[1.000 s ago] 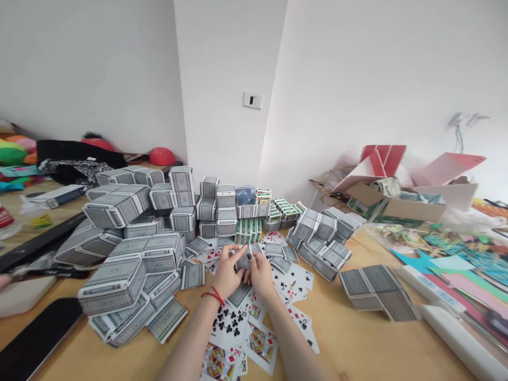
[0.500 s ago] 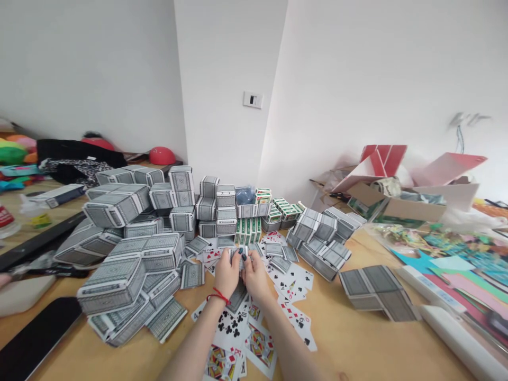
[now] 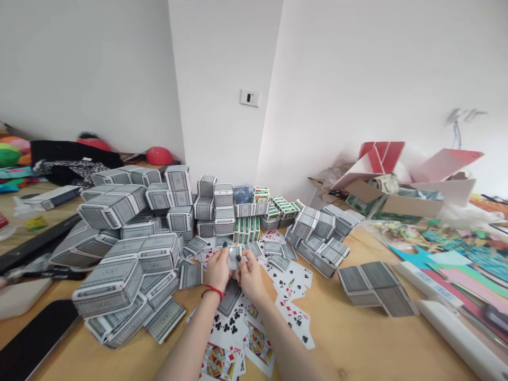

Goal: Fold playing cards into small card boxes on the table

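Between my two hands is a playing card (image 3: 234,259) with a grey patterned back facing me; whether it is one card or several I cannot tell. My left hand (image 3: 219,269) grips its left side, thumb on top. My right hand (image 3: 249,274) pinches its right side. A red cord circles my left wrist. Beneath my hands lies a card (image 3: 230,299) with its grey back up. Loose face-up cards (image 3: 228,328) spread over the wooden table around my forearms. Just beyond my hands stand green-and-white card boxes (image 3: 246,229).
Grey card-patterned blocks (image 3: 119,280) are piled high on the left. More such blocks (image 3: 317,235) stand at the right, with a separate one (image 3: 375,288) nearer me. An open cardboard box (image 3: 413,203) and coloured paper (image 3: 460,286) lie far right. A black flat object (image 3: 37,338) rests front left.
My hands have parted slightly, and more of the card's grey back shows between them. The whole view has shifted a little.
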`<action>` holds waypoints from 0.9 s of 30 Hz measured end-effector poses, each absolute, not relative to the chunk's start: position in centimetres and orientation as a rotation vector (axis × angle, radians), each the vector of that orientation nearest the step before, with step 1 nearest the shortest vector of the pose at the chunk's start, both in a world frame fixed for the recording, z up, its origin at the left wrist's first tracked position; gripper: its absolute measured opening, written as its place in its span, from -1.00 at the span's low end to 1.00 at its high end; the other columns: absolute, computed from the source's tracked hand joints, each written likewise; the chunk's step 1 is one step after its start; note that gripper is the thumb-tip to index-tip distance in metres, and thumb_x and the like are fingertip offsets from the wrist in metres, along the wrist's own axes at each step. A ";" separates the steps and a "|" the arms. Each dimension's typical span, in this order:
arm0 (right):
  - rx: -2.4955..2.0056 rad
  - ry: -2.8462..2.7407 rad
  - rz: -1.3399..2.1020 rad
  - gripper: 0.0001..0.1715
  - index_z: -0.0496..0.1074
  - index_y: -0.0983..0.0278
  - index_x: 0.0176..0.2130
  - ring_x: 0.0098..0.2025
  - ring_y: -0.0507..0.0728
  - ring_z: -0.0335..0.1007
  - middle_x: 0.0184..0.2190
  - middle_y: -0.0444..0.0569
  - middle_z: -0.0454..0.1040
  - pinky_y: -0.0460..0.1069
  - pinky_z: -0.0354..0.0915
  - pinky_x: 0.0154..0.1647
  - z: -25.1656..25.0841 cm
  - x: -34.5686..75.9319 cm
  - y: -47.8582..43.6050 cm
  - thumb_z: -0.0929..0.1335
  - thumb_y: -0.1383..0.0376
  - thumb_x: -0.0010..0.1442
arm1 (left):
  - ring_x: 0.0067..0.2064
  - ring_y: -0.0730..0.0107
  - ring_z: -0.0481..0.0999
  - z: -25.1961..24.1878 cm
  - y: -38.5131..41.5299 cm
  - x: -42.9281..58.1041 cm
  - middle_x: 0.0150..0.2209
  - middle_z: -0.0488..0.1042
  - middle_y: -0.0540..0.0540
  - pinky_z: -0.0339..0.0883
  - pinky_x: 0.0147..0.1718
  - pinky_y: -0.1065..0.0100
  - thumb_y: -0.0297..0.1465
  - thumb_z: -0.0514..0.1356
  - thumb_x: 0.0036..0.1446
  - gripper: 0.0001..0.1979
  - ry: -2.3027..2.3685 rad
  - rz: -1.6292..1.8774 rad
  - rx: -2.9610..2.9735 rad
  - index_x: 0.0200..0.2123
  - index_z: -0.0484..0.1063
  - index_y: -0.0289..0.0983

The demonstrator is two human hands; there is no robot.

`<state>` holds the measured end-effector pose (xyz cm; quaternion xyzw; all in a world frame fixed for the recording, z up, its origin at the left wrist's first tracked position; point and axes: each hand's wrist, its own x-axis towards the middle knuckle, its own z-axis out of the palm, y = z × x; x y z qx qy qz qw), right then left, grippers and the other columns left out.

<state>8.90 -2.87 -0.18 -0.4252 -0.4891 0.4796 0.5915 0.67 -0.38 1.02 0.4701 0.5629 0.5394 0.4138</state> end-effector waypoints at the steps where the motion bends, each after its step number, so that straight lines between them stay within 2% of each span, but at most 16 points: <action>1: -0.996 -1.132 1.118 -0.74 0.06 0.18 -0.39 -0.80 -0.07 -0.10 -0.76 -0.38 -0.03 -0.15 -0.15 -0.76 -0.2 8.9 -2.9 0.17 0.06 0.11 | -0.77 0.47 0.18 1.1 -0.4 0.7 -0.76 0.18 0.11 0.00 -0.78 0.43 -0.10 -0.03 0.01 -0.64 1.360 1.305 1.126 -0.63 0.21 -0.22; 5: -0.963 -1.122 1.132 -0.72 0.06 0.19 -0.39 -0.81 -0.09 -0.09 -0.78 -0.39 -0.01 -0.17 -0.14 -0.78 0.1 9.0 -3.2 0.19 0.04 0.09 | -0.79 0.47 0.15 1.4 -0.5 0.9 -0.82 0.13 0.10 -0.05 -0.78 0.43 -0.09 -0.03 0.01 -0.61 1.392 1.241 1.088 -0.70 0.13 -0.20; 10: -0.959 -1.153 1.172 -0.69 0.08 0.19 -0.37 -0.84 -0.09 -0.11 -0.81 -0.39 0.05 -0.19 -0.19 -0.84 0.6 9.0 -3.7 0.18 0.01 0.11 | -0.63 0.34 0.29 1.6 -0.3 0.5 -0.77 0.23 -0.03 0.05 -0.62 0.37 -0.17 -0.08 0.07 -0.54 1.704 1.263 1.322 -0.80 0.10 -0.19; 13: -0.960 -1.157 1.197 -0.68 0.09 0.19 -0.37 -0.85 -0.08 -0.11 -0.83 -0.40 0.05 -0.19 -0.19 -0.84 0.7 9.0 -3.9 0.20 0.00 0.09 | -0.59 0.30 0.30 1.6 -0.2 0.3 -0.75 0.24 -0.05 0.04 -0.58 0.35 -0.20 -0.10 0.09 -0.54 1.748 1.294 1.407 -0.80 0.10 -0.18; 18: -0.990 -1.083 1.185 -0.67 0.13 0.21 -0.39 -0.81 -0.09 -0.12 -0.80 -0.37 0.07 -0.18 -0.17 -0.80 0.8 9.2 -3.7 0.20 0.00 0.10 | -0.70 0.39 0.19 1.6 -0.4 0.5 -0.82 0.12 0.02 0.02 -0.67 0.37 -0.11 -0.10 0.08 -0.51 1.531 1.334 1.298 -0.81 0.03 -0.18; 23: -1.024 -0.884 1.042 -0.66 0.17 0.22 -0.35 -0.78 -0.09 -0.16 -0.79 -0.38 -0.01 -0.19 -0.16 -0.79 0.5 10.7 -3.0 0.24 0.01 0.07 | -0.79 0.47 0.10 1.4 -0.4 0.1 -0.89 0.03 0.06 0.00 -0.73 0.40 -0.05 -0.15 0.10 -0.43 1.370 1.331 1.170 -0.85 0.10 -0.19; 25: -1.042 -0.823 0.968 -0.65 0.19 0.22 -0.30 -0.78 -0.09 -0.10 -0.76 -0.36 0.07 -0.18 -0.09 -0.78 0.2 11.6 -2.8 0.25 0.02 0.05 | -0.80 0.48 0.09 1.4 -0.2 -0.2 -0.89 0.04 0.06 0.00 -0.73 0.41 -0.05 -0.15 0.10 -0.42 1.365 1.379 1.164 -0.85 0.11 -0.20; 27: -1.080 -0.787 0.914 -0.54 0.18 0.24 -0.13 -0.77 -0.07 0.03 -0.68 -0.30 0.23 -0.16 -0.01 -0.76 0.0 12.2 -2.8 0.26 0.03 0.05 | -0.79 0.48 0.10 1.3 0.1 -0.5 -0.89 0.05 0.06 0.01 -0.71 0.40 -0.05 -0.15 0.09 -0.43 1.384 1.429 1.160 -0.86 0.10 -0.19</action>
